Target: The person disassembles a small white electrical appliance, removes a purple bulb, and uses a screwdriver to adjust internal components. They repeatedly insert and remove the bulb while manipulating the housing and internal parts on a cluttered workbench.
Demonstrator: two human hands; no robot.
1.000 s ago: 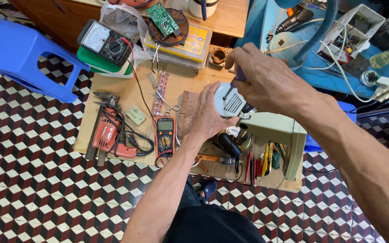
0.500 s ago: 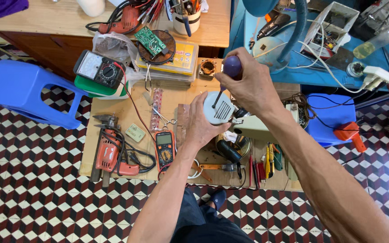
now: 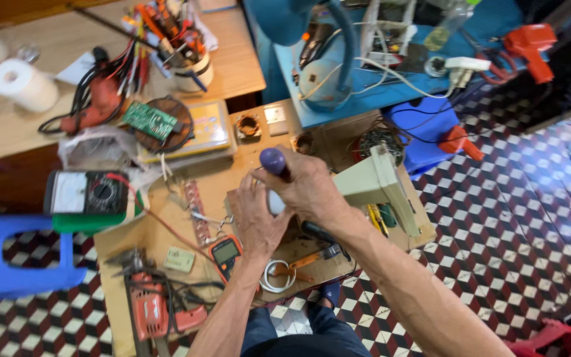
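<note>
Since half a second back the head has swung, so the cluttered board now sits lower and more central, and the hands have closed over the small white device until it is nearly hidden.

At the middle of the frame the right hand (image 3: 308, 192) is wrapped tight around a screwdriver with a purple handle (image 3: 273, 160), fingers curled shut on it, the knob of the handle poking out above the fist. The tool's long axis runs from that knob down and slightly right, into the white device (image 3: 275, 201), of which only a sliver shows between the two hands. The left hand (image 3: 257, 221) comes up from below and cups the device, fingers (image 3: 249, 198) bent around its left side; I think the thumb presses its far edge, though the right hand hides it. So the device lies directly under the right fist and against the left palm, both hands touching or nearly so.

Just below and left of the left wrist lies an orange multimeter (image 3: 225, 254); a red power drill (image 3: 150, 311) lies at lower left.
</note>
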